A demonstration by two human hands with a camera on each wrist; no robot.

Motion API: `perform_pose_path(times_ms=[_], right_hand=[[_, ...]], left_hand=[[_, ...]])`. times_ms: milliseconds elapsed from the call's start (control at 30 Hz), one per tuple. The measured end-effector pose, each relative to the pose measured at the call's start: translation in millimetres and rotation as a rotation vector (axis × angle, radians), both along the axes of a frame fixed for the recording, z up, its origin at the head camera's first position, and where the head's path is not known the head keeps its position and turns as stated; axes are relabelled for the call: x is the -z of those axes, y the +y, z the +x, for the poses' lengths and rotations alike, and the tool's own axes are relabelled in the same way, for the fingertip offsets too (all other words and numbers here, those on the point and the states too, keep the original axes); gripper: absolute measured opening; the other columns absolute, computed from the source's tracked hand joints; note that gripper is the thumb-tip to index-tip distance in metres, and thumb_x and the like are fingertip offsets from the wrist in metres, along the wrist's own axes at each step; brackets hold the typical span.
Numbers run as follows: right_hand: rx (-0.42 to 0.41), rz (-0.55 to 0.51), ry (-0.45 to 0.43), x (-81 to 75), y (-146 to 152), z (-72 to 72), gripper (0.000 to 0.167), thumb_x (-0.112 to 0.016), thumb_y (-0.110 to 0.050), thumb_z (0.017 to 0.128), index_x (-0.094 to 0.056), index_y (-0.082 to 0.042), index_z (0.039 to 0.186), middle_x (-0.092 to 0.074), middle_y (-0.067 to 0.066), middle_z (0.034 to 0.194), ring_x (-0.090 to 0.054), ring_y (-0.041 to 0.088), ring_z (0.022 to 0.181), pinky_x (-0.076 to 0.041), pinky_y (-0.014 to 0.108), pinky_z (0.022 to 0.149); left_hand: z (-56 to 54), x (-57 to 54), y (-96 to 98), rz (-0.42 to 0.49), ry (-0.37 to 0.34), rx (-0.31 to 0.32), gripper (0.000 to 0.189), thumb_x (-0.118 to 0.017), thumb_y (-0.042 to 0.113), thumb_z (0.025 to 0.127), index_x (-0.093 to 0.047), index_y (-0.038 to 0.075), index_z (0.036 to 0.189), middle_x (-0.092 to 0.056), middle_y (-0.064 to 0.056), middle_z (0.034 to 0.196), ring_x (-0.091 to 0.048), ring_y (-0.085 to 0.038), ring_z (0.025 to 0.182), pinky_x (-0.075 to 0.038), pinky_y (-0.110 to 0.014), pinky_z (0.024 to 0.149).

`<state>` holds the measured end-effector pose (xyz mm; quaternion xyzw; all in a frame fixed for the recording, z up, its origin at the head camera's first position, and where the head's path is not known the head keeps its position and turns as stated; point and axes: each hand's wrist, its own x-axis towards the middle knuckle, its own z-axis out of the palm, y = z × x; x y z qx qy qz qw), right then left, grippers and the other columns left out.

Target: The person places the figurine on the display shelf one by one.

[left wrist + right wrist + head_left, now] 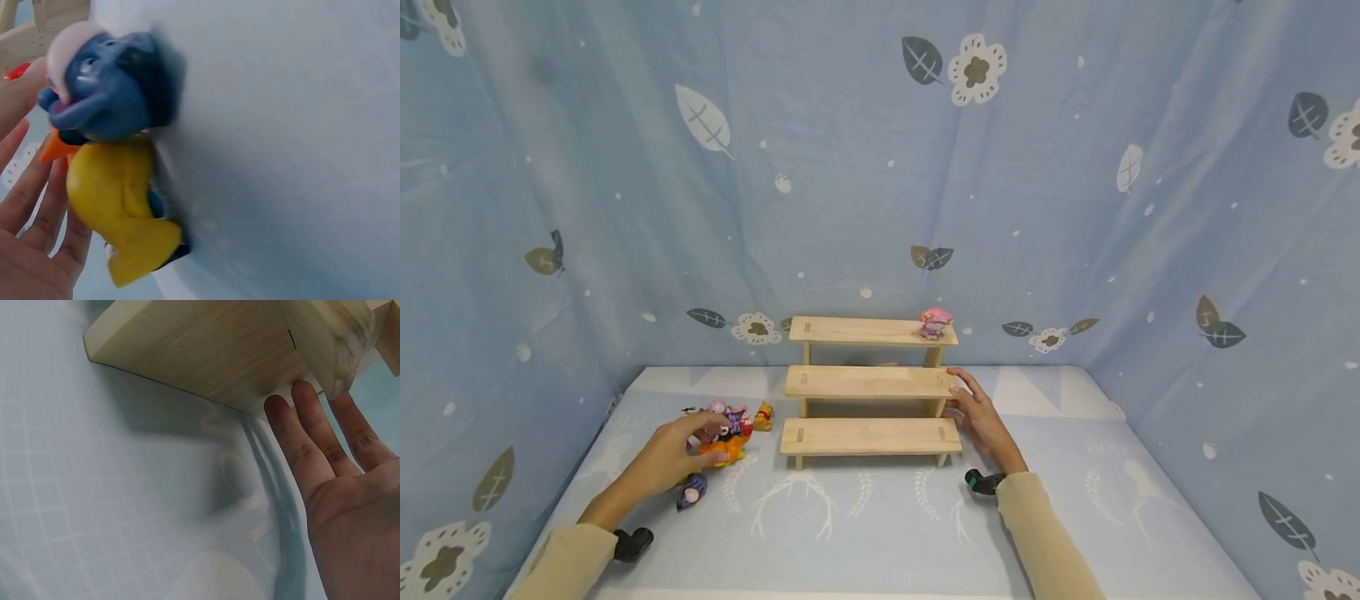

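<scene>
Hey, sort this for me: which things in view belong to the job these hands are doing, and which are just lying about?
Likely in the job:
- figurine pile, at the left hand
- wooden stand, at the right hand
- pink figurine, on the top step

Probably just surroundings:
- patterned curtain
- table cover
- black wrist devices

the shelf [867, 382] is smooth, matt wood; the toy [107, 181], blurred, seems smooth, glossy plastic; the curtain [842, 200] is matt, creased cloth.
</scene>
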<state>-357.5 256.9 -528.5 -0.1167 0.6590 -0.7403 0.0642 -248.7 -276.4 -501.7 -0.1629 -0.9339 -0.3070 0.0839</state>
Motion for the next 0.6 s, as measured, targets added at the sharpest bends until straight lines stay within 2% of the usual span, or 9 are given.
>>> perform_pose_path(times_ms=[133,300,367,600], right_hand=[[0.002,-0.003,0.004,0.4,-0.9,-0.1,0.05,-0.055,-0.033,0.109,-0.04,-0.024,0.156,-0.042,0.022,0.15,-0.046,0.053,0.132,-0.05,0.052,0.102],[-0.007,0.003,0.0,1.1,-1.6,-0.2,0.052,-0.055,-0.035,0.108,-0.039,-0.024,0.156,-0.042,0.021,0.15,-0.046,0.052,0.132,-0.049,0.052,0.102],[-0.01,0.004,-0.001,1.5,-1.4,0.0,0.052,-0.054,-0.035,0.108,-0.038,-0.024,0.157,-0.041,0.021,0.151,-0.046,0.053,0.132,-0.049,0.053,0.103],[-0.021,0.007,0.004,-0.8,-0.4,1.2,0.053,-0.052,-0.035,0.109,-0.036,-0.022,0.158,-0.038,0.022,0.153,-0.044,0.054,0.134,-0.044,0.058,0.106]], left_hand=[[-1.1,6.7,-2.8,-0.025,-0.049,0.004,0.048,-0.089,0.021,0.082,-0.07,0.01,0.125,-0.068,0.002,0.105,-0.062,-0.018,0.096,-0.056,-0.038,0.078],[0.6,8.0,-4.7,-0.021,-0.166,-0.018,0.052,-0.091,0.023,0.079,-0.069,0.009,0.124,-0.068,-0.002,0.111,-0.063,-0.023,0.1,-0.058,-0.044,0.084],[1.1,7.5,-5.8,-0.024,-0.192,-0.015,0.053,-0.091,0.023,0.079,-0.069,0.009,0.124,-0.068,-0.004,0.112,-0.064,-0.025,0.101,-0.058,-0.045,0.085],[-0.3,6.6,-9.4,-0.046,-0.17,0.019,0.046,-0.09,0.018,0.08,-0.07,0.012,0.121,-0.069,0.001,0.108,-0.064,-0.019,0.096,-0.058,-0.039,0.082]])
